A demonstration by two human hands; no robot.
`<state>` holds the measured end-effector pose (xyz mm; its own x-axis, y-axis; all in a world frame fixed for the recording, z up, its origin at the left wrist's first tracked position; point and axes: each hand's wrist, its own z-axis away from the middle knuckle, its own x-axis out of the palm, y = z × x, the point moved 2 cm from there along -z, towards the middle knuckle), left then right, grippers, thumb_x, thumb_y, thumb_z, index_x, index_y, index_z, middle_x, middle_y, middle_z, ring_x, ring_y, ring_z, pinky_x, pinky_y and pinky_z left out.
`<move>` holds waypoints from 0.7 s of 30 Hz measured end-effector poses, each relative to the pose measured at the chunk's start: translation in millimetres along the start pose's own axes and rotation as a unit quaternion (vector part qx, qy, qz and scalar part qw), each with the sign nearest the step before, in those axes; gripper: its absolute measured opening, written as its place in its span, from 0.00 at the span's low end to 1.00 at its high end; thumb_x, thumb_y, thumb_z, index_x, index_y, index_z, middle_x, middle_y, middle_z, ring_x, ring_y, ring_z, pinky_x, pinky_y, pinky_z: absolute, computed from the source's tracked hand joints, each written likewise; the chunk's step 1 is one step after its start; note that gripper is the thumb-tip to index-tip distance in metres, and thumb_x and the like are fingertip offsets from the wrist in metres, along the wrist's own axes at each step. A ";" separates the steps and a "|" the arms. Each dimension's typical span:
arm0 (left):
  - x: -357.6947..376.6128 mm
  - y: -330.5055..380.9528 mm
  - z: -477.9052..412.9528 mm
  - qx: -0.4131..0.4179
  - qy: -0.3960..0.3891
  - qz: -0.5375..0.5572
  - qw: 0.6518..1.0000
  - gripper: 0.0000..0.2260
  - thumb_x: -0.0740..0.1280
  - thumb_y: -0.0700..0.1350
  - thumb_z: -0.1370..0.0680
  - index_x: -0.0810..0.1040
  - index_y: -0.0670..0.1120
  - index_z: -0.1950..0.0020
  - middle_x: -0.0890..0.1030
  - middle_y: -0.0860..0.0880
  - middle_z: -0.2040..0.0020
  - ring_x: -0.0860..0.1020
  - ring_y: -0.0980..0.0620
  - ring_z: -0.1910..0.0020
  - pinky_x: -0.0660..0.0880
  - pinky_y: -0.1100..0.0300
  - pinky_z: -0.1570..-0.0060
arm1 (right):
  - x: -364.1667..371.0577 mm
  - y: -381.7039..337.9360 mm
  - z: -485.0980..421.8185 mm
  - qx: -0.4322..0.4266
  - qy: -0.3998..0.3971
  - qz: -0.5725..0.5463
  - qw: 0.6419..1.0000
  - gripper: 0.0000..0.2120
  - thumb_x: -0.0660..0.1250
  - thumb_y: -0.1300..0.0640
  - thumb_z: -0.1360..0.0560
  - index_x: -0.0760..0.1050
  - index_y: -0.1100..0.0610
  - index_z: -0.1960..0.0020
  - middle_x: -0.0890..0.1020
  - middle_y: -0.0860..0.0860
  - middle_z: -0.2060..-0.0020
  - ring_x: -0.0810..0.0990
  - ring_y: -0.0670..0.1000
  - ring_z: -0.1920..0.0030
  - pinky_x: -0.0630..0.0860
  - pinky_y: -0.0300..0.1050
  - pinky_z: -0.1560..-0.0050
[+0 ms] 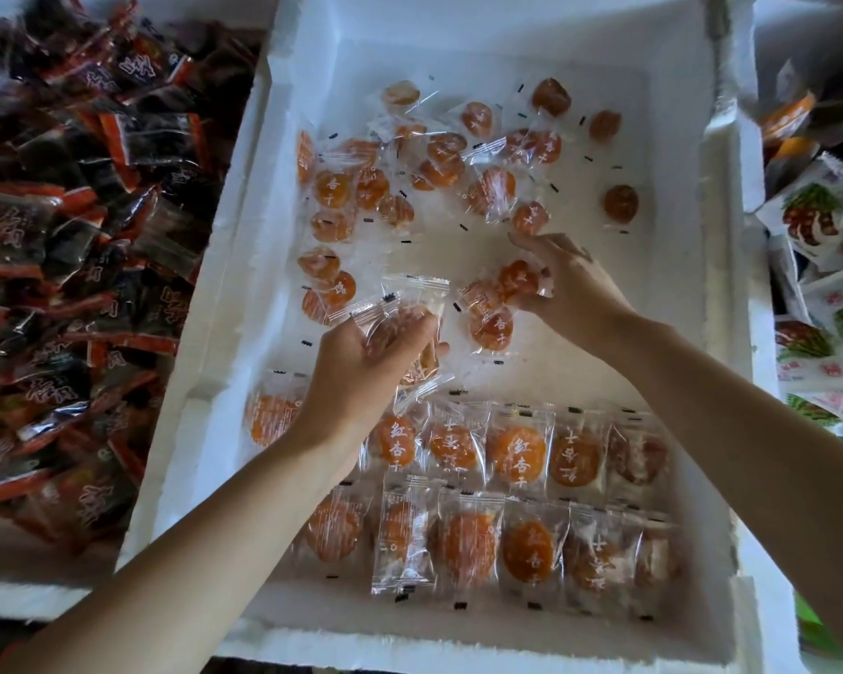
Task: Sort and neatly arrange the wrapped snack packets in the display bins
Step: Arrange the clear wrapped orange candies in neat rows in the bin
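Foam bin (244, 294), white, middle of view, deep walls with chipped rims. It holds clear-wrapped packets of orange dried fruit with white lettering.

Near rows (517, 452): two tidy rows on the bin floor at the near side. The packets stand side by side with their edges overlapping. The left forearm hides the left end of the far row.

Loose packets (439, 158): strewn over the far half of the floor at all angles, many overlapping. A lone packet (620, 202) lies apart from them, toward the right wall.

Left grip (361, 367): above the middle of the bin, between the rows and the loose lot. Its fingers are curled round a small stack (400, 308) of packets, and the crimped wrap ends stick out past the fingertips on the far side.

Right grip (570, 279): just right of the left one and not touching it, at the near edge of the loose lot. Thumb and fingers pinch one held packet (519, 282). A few more packets lie just below and to the left of it, touching one another.

Left bin (15, 595): foam, with an unsorted heap of dark packets (69, 235) that have red-orange ends and white lettering.

Right bin (762, 153): foam, with a pile of white packets (818, 216) printed with green and red pictures.
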<state>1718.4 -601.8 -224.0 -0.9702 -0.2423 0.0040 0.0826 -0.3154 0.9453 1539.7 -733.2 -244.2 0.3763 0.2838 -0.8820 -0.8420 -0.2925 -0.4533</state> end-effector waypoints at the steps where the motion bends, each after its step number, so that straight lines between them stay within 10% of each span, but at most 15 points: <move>1: -0.1 -2.4 -0.8 -0.003 -0.002 -0.001 1.000 0.15 0.71 0.53 0.26 0.82 0.41 0.57 0.86 0.45 0.56 0.79 0.29 0.48 0.74 0.41 0.44 | -0.7 -0.4 0.8 -0.006 -0.007 0.018 1.000 0.30 0.71 0.55 0.28 0.65 0.50 0.28 0.68 0.52 0.33 0.68 0.55 0.36 0.67 0.50 0.36; 6: 5.5 -6.7 -0.9 -0.025 -0.002 0.002 1.000 0.12 0.66 0.47 0.22 0.82 0.38 0.52 0.86 0.46 0.57 0.83 0.57 0.60 0.71 0.73 0.64 | -3.3 1.5 8.7 -0.033 0.002 0.132 0.991 0.23 0.72 0.48 0.31 0.73 0.51 0.38 0.69 0.51 0.35 0.65 0.53 0.35 0.63 0.48 0.35; 15: 12.5 -11.6 -0.8 -0.068 0.027 0.062 0.995 0.14 0.65 0.46 0.21 0.75 0.38 0.40 0.83 0.42 0.49 0.84 0.54 0.55 0.76 0.71 0.64 | -23.2 1.4 43.9 0.051 0.086 -0.086 0.991 0.14 0.73 0.49 0.31 0.77 0.53 0.48 0.80 0.45 0.60 0.78 0.45 0.59 0.71 0.34 0.60; 21: 26.4 -1.2 4.8 -0.083 -0.002 0.078 0.993 0.14 0.60 0.51 0.20 0.75 0.42 0.42 0.84 0.46 0.49 0.83 0.53 0.49 0.78 0.66 0.57 | -15.6 -40.8 61.9 0.118 -0.045 -0.466 0.876 0.09 0.66 0.62 0.25 0.78 0.58 0.45 0.83 0.51 0.57 0.83 0.45 0.61 0.80 0.36 0.57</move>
<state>1691.6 -603.4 -223.5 -0.9435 -0.2971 0.1470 0.2679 -0.4220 0.8661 1544.2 -669.2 -204.0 0.9197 0.3723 -0.1243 -0.2454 0.2982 -0.9224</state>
